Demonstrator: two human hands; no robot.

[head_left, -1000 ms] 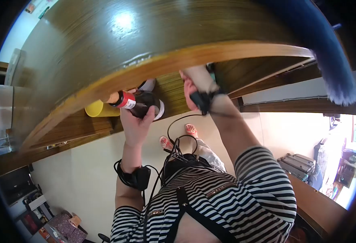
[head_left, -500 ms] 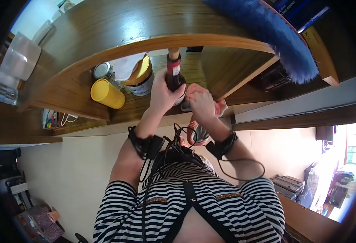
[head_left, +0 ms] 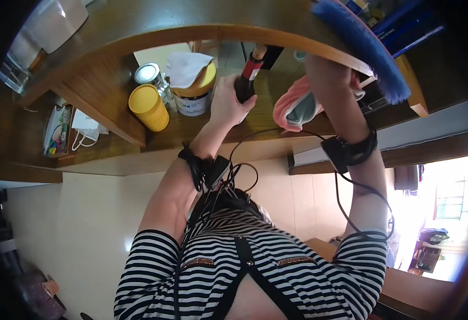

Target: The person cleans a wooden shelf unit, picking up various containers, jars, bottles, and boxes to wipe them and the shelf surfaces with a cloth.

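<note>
My left hand (head_left: 227,98) is closed around a dark wine bottle (head_left: 244,85) with a red band at its neck and a pale stopper. The bottle leans to the right inside the shelf compartment. Further right, my right hand (head_left: 330,72) reaches under the upper board, its fingers mostly hidden. A pink and grey cloth (head_left: 292,106) is bunched in it and hangs on both sides. Left of the bottle stand a tin with a yellow rim (head_left: 192,101), a white cloth (head_left: 187,69) draped over it, a yellow canister (head_left: 148,108) and a silver-lidded glass jar (head_left: 148,73).
The curved upper shelf board (head_left: 191,33) passes over the compartment. A blue fluffy duster (head_left: 364,50) lies along its right end. A wooden divider (head_left: 98,101) stands at left, beside a box of small items (head_left: 58,130). Black cables (head_left: 346,197) hang from both wrists.
My right hand has moved away from the bottle, right and deeper into the shelf, with the pink and grey cloth. The bottle, in my left hand, now tilts more to the right.
</note>
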